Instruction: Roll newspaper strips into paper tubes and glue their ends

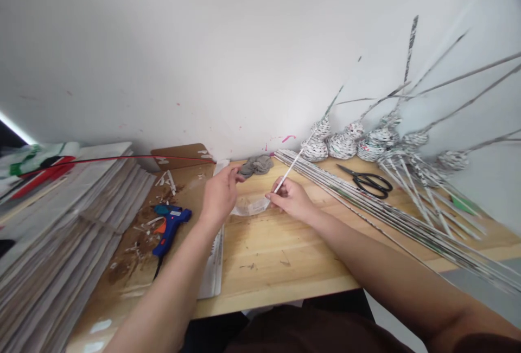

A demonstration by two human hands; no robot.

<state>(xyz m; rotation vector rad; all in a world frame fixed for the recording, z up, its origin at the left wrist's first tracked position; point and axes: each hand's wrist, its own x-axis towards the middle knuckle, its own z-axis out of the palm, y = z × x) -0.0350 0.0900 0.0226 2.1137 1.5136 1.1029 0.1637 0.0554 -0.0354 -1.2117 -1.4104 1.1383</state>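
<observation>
Wooden table (280, 271), glue-gun label (175, 213) illegible, right grip (290, 197) snug around paper rod (290, 168), left grip (220, 190) unclear

Right hand (291, 198) pinches a thin paper tube (290, 169); left hand (220, 193) perhaps touches the grey cloth (260, 165)

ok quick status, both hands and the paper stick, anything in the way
Right hand pinching paper stick. Left hand, hold unclear. Thin pale strip between hands. Grey cloth near left hand, not blocking stick.

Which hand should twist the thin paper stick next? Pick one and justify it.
Probably the right hand: it pinches the thin paper stick. The left hand is off the stick, near the gray cloth.
</observation>
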